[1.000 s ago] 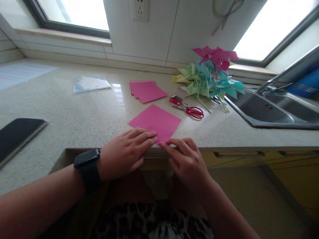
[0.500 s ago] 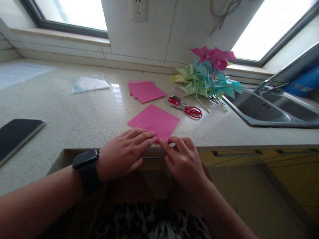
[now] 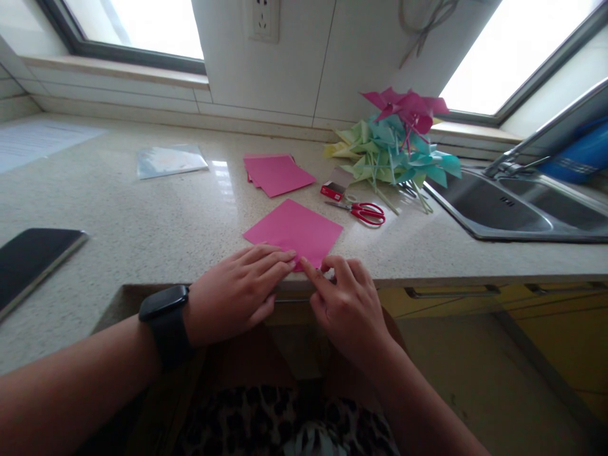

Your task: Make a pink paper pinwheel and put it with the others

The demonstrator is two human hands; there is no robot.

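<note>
A square pink paper sheet lies cornerwise on the counter near its front edge. My left hand, a black watch on its wrist, rests flat over the sheet's lower left side with fingers stretched out. From the right, my right hand presses its extended index fingertip on the sheet's lower corner, close to my left fingertips. Its other fingers are loosely curled, with no held object visible. Behind the sheet are a stack of pink paper squares, a small open red box and red-handled scissors.
Several paper pinwheels in pink, blue and yellow-green lie at the back right, beside the steel sink. A dark phone-like slab is at the left. A clear packet and a printed sheet lie farther back.
My right index fingertip has shifted slightly up on the paper's lower corner, and the hand has turned a little. My left hand and the sheet stay nearly in place.
</note>
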